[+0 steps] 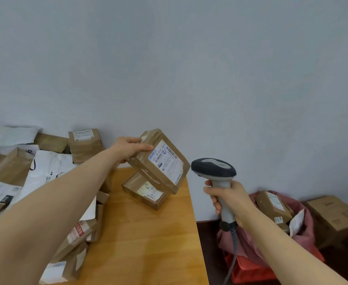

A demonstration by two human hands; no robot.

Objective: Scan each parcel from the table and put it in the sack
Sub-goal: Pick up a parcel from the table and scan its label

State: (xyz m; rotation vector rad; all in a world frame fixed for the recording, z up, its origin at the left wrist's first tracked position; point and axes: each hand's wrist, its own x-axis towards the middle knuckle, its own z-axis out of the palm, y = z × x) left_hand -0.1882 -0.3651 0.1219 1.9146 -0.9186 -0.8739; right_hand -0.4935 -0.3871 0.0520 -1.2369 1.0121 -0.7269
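**A:** Where was the parcel (158,167)?

**B:** Lifted clear of the table (148,243) and tilted above its far right corner, with the label (165,161) facing up and to the right. The left hand (130,148) gripped its far left end, thumb on the top face and fingers curled round behind.

**A:** And the scanner?

**B:** The scanner (214,171) stood just beside the parcel's right side, not touching it. The right hand (228,199) was clamped round its handle, out past the table's right edge. I couldn't tell whether its window faced the label.

**A:** What could go wrong?

**B:** A missed read, I'd say. The label sat at a slant, so the beam might skim past the barcode. The grip also held one end only, so the free end could sag or slip onto the small box (146,192) lying under it by the right edge.

**A:** And the sack?

**B:** The sack (304,227) sat on the floor well right of the table, over a red crate (249,270), with parcels inside. The scanner's cable (233,249) hung in front of it, so carrying the parcel across might snag it. A pile of packages (14,171) crowded the table's left edge, and an elbow could nudge it.
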